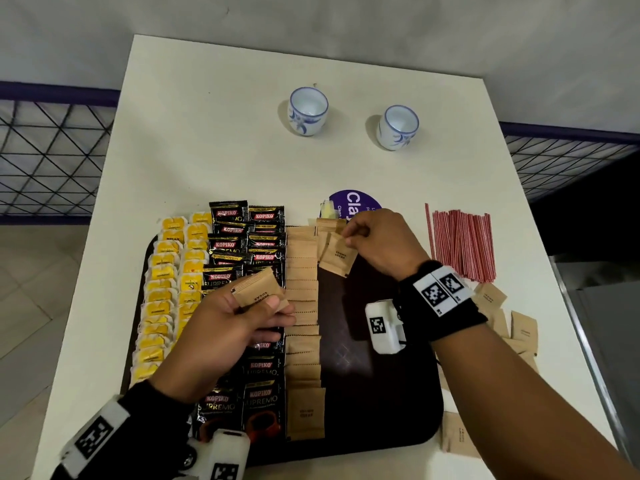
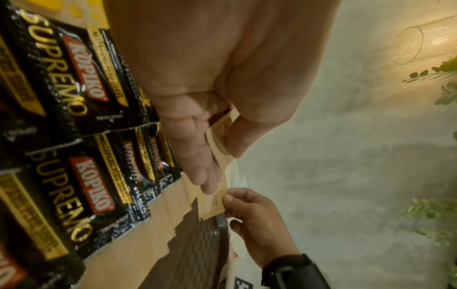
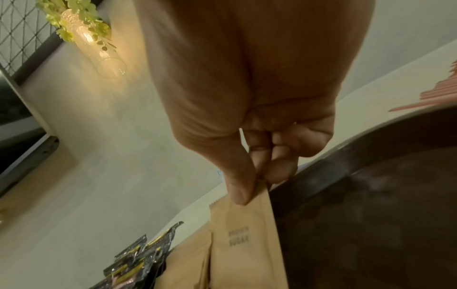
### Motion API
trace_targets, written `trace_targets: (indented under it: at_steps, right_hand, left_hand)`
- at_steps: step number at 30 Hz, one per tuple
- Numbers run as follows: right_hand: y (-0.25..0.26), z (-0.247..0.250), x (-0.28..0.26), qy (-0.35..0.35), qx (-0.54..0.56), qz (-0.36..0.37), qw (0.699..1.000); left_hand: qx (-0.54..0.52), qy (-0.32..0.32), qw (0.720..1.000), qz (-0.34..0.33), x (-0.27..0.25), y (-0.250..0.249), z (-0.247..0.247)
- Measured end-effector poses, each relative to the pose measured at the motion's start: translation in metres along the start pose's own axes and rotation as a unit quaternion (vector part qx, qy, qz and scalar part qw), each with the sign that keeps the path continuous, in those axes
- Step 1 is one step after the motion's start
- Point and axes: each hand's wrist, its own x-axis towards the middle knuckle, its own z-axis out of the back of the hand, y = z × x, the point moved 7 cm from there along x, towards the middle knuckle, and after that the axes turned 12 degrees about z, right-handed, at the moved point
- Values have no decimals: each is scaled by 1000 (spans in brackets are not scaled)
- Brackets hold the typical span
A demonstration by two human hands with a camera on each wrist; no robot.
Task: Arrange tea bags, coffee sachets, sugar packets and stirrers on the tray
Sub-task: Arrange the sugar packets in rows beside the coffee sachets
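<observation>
We see a café-style refreshment station: white table (image 1: 214,140), two porcelain cups (image 1: 307,110), wire-mesh railing (image 1: 52,150), grey plaster wall (image 2: 358,176), and a glass vase (image 3: 99,45) of greenery beside warm light.

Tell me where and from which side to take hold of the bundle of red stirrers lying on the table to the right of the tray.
Grip the red stirrers across the middle of the bundle, coming from above with thumb on one long side and fingers on the other. They lie flat and roughly parallel on the table, loose, so a mid-length pinch probably keeps them together; an end grip would likely let them fan.
</observation>
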Motion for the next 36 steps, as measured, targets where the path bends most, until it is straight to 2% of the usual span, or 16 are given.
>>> trace_targets:
  at_steps: [8,21,36]
  right_hand:
    - [8,-12,14,17,-16,15,1000]
    - [19,-9,8,-1,-79,52,996]
    - [17,-19,7,-47,-62,59,995]
  left_hand:
    - [1,-8,1000,6,0,-1,5]
    - [4,-9,1000,6,0,-1,5]
    - [3,-10,1000,16,1,0,4]
